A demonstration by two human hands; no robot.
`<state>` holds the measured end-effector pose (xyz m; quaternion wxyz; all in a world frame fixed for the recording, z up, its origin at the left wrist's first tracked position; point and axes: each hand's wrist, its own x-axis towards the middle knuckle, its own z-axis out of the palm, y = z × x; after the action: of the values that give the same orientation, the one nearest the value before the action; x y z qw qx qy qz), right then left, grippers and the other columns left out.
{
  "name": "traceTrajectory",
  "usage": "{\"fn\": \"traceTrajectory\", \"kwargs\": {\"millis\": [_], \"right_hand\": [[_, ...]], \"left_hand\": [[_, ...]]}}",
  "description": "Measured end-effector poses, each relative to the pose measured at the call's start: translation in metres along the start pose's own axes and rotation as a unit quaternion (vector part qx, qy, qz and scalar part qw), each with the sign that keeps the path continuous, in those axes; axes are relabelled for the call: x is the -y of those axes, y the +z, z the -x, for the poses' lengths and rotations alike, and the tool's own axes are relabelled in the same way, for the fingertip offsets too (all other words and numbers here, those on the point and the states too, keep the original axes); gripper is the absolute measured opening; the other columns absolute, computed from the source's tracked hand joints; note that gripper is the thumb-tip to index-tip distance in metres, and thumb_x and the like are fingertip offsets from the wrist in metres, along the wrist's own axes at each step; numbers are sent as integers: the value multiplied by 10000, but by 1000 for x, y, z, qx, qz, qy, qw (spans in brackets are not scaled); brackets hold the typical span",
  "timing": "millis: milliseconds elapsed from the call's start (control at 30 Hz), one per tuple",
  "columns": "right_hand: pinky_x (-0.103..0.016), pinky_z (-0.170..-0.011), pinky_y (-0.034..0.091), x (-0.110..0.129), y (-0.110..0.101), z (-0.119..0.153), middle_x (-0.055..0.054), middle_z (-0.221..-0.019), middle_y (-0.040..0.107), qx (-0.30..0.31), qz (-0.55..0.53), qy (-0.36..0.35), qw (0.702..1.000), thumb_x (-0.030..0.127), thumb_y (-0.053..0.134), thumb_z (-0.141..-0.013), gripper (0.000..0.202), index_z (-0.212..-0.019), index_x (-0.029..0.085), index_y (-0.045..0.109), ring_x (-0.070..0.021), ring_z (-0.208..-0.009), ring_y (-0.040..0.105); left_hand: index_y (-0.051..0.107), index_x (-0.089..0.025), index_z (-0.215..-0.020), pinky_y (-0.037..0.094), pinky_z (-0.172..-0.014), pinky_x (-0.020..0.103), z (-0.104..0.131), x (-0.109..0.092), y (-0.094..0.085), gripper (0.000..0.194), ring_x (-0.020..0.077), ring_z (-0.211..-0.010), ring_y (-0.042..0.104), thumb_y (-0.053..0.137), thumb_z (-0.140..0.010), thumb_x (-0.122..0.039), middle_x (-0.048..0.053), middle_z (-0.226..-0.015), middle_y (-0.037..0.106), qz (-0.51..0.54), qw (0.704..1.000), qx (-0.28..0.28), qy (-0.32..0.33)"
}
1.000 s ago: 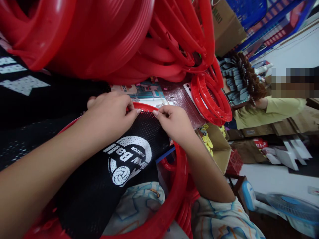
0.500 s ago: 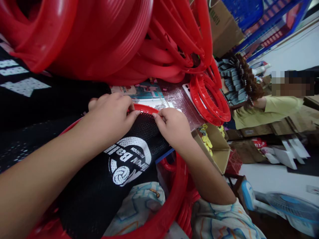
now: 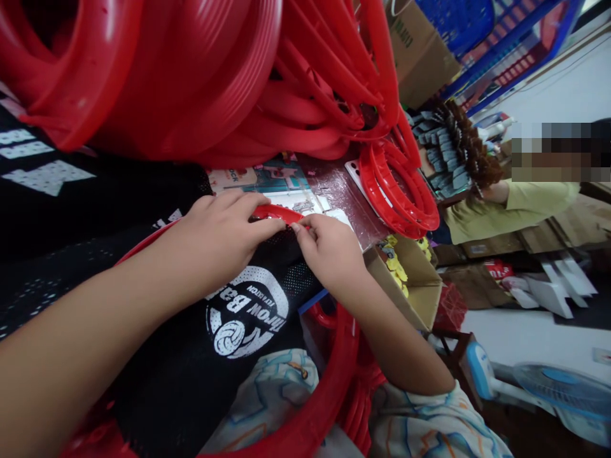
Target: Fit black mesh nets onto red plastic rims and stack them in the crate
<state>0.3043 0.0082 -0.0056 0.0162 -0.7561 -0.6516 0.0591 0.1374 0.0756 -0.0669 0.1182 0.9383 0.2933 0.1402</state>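
Note:
A black mesh net with a white ball logo and lettering lies across a red plastic ring in front of me. My left hand is closed over the ring's far rim, its thumb stretched along the mesh edge toward the other hand. Close by on the right, my right hand pinches the mesh edge against the rim with thumb and bent forefinger. The two thumb tips nearly meet. What lies under the left fingers is hidden. The ring's near side curves round over my lap.
Red rings are heaped at the back left. More red rings lie on the table by a white phone-like object. An open carton holds yellow pieces. A co-worker in a yellow top and a fan are at the right.
My left thumb has moved right along the rim, toward my right thumb. The mesh by the rim has shifted and its logo is more creased. My right hand stays nearly in place.

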Motion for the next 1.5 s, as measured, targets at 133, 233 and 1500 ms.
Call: {"fn": "traceTrajectory", "kwargs": {"millis": [133,233,1500], "right_hand": [[-275,-639,381,5,-9,19,-55,-802,701,24,-42,-3,999,357,517,-930,257,-895,148,664,-169,-726,615],[-298,-685,424,12,-9,30,-90,-858,714,88,-1,-25,996,336,480,-951,292,-873,132,674,-208,-801,657],[-274,-952,459,16,8,-6,-47,-1247,654,-30,-325,-140,935,101,493,-851,368,-1195,168,605,-131,-1068,622]], "left_hand": [[511,-225,-1296,450,-901,541,-1,7,-4,405,383,-1144,534,406,-905,-233,161,-1304,542,32,998,-23,-44],[434,-163,-1347,447,-949,501,1,10,-19,445,346,-1141,540,421,-905,-208,166,-1253,572,32,997,-13,-75],[726,-181,-823,437,-1014,438,-5,7,-29,228,263,-1073,605,566,-761,-331,78,-1101,687,293,936,-32,-194]]}}
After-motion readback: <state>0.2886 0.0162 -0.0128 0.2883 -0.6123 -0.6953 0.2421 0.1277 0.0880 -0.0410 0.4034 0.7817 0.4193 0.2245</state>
